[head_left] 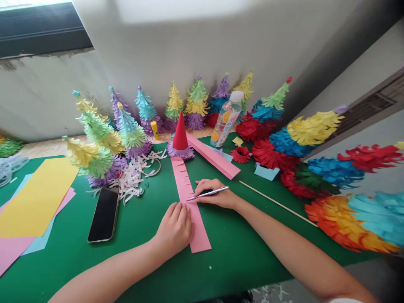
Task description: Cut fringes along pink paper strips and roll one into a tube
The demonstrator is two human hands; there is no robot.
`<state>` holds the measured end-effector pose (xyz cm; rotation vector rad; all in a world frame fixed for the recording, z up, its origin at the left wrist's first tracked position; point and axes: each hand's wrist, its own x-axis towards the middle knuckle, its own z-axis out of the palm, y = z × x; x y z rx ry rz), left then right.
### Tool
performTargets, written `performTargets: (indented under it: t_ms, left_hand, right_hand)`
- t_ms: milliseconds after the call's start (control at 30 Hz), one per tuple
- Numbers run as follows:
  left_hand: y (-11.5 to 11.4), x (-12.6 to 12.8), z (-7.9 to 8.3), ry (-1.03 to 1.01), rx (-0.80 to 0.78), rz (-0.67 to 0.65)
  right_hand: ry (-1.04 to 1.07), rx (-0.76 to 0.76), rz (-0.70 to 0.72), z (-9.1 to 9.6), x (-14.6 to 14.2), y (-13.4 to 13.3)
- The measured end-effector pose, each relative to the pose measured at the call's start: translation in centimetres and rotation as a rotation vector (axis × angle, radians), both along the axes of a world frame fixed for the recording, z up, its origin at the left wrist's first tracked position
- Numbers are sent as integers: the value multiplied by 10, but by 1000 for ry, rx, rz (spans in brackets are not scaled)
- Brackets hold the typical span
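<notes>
A long pink paper strip (199, 235) lies on the green mat (142, 244), fringed with cuts along its far half. My left hand (175, 227) rests on the strip's left edge, fingers together and pressed flat on it. My right hand (214, 192) grips a thin silver knife or pen (208, 193) whose tip touches the strip. At the strip's far end stands a red paper cone (180, 134) with a purple fringe at its base. A second folded pink strip (214, 156) lies beside the cone.
Many fringed paper trees (101, 143) stand along the wall and lie piled at the right (315, 168). A phone (104, 213), white scraps (134, 176), yellow paper (38, 198), a glue stick (154, 129), a bottle (225, 120) and a thin wooden stick (277, 203) are around.
</notes>
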<state>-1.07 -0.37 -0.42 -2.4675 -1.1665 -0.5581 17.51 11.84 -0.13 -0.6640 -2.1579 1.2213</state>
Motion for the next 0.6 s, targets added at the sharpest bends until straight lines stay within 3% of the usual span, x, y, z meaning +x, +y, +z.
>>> performTargets:
  t_ms: [600]
  left_hand:
    - [4,2,5,17,9,1]
  right_hand:
    - [-125,119,49,13,9,4]
